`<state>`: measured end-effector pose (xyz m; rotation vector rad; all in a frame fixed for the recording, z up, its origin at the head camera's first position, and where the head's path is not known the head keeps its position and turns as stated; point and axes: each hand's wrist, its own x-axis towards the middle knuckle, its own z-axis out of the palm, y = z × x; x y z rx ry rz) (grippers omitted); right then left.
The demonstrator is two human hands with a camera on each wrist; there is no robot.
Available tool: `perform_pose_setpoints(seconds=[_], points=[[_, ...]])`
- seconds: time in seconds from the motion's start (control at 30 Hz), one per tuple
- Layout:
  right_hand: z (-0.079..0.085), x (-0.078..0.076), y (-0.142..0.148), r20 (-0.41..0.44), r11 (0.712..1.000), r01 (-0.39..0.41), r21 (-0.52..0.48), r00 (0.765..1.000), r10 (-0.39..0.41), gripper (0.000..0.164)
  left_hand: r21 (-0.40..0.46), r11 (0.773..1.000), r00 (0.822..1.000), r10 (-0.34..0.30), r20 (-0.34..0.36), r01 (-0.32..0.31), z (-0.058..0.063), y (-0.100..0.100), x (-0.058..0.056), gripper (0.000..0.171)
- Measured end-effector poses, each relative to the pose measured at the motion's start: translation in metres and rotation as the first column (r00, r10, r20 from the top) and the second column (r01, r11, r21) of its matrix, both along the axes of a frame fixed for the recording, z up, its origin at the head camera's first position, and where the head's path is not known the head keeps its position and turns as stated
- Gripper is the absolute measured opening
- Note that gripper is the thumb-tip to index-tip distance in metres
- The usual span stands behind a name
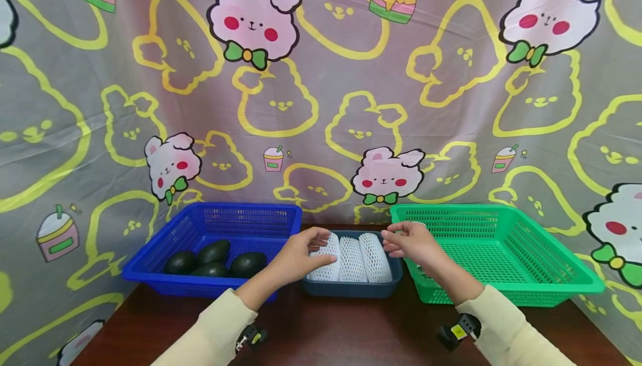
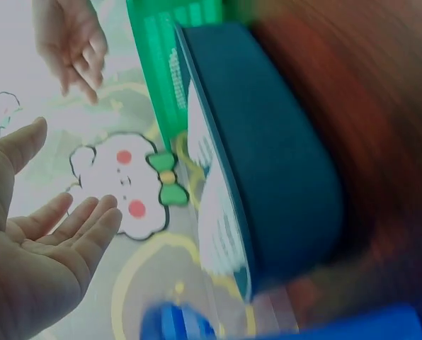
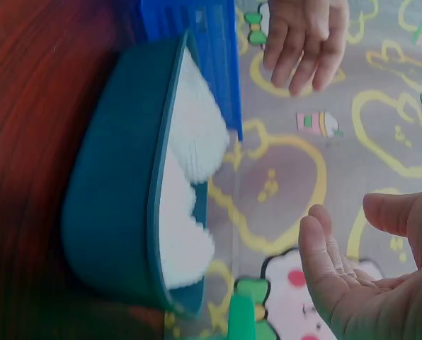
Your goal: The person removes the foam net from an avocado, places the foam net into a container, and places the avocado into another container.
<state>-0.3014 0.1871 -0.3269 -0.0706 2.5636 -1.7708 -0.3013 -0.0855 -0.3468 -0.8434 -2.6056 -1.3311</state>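
Note:
A dark blue-grey bin [image 1: 351,289] stands between two baskets, holding several white foam net sleeves [image 1: 353,260] side by side. My left hand [image 1: 298,254] hovers over the bin's left side, fingers loosely bent, gripping nothing. At the bin's right edge my right hand [image 1: 415,244] hangs near the green basket [image 1: 506,285], also without a thing in its grasp. Both wrist views show the palms apart above the bin wall [image 2: 267,156]. Several dark avocados [image 1: 249,264] lie in the blue basket [image 1: 200,283]. White netting [image 2: 174,78] shows at the green basket in the left wrist view.
All containers stand on a dark red-brown table [image 1: 346,332]. Right behind them hangs a patterned curtain [image 1: 321,104]. The high rims of the blue and green baskets flank the bin closely.

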Motion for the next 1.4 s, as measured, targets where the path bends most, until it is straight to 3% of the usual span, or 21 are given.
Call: perform_pose_setpoints(seconds=[0.33, 0.67, 0.77, 0.9, 1.03, 1.2, 1.33, 1.4], points=[[-0.005, -0.016, 0.039, -0.002, 0.989, 0.112, 0.093, 0.994, -0.113, 0.057, 0.093, 0.992, 0.992, -0.089, 0.09, 0.081, -0.009, 0.045, 0.002, 0.044], [-0.014, -0.031, 0.057, 0.03, 0.965, 0.178, 0.19, 0.982, -0.187, 0.062, 0.194, 0.976, 0.962, -0.147, 0.231, 0.102, -0.025, 0.087, 0.002, 0.046], [-0.017, -0.034, 0.059, 0.018, 0.957, 0.189, 0.22, 0.98, -0.198, 0.056, 0.219, 0.97, 0.95, -0.159, 0.27, 0.1, -0.029, 0.098, 0.002, 0.049], [-0.02, -0.039, 0.062, 0.012, 0.942, 0.214, 0.26, 0.974, -0.224, 0.038, 0.262, 0.963, 0.921, -0.157, 0.357, 0.063, -0.032, 0.112, 0.0, 0.052], [-0.023, -0.046, 0.065, 0.013, 0.928, 0.233, 0.292, 0.969, -0.248, 0.046, 0.316, 0.949, 0.883, -0.156, 0.444, 0.008, -0.035, 0.127, -0.002, 0.052], [-0.025, -0.05, 0.068, -0.003, 0.911, 0.244, 0.333, 0.966, -0.257, 0.048, 0.407, 0.913, 0.835, -0.203, 0.511, -0.027, -0.04, 0.143, -0.003, 0.052], [-0.024, -0.051, 0.067, 0.022, 0.894, 0.248, 0.373, 0.961, -0.276, 0.043, 0.448, 0.893, 0.813, -0.235, 0.533, -0.036, -0.043, 0.151, -0.004, 0.051], [-0.022, -0.051, 0.066, 0.045, 0.892, 0.241, 0.383, 0.959, -0.278, 0.046, 0.456, 0.889, 0.81, -0.243, 0.533, -0.033, -0.044, 0.153, -0.004, 0.051]])
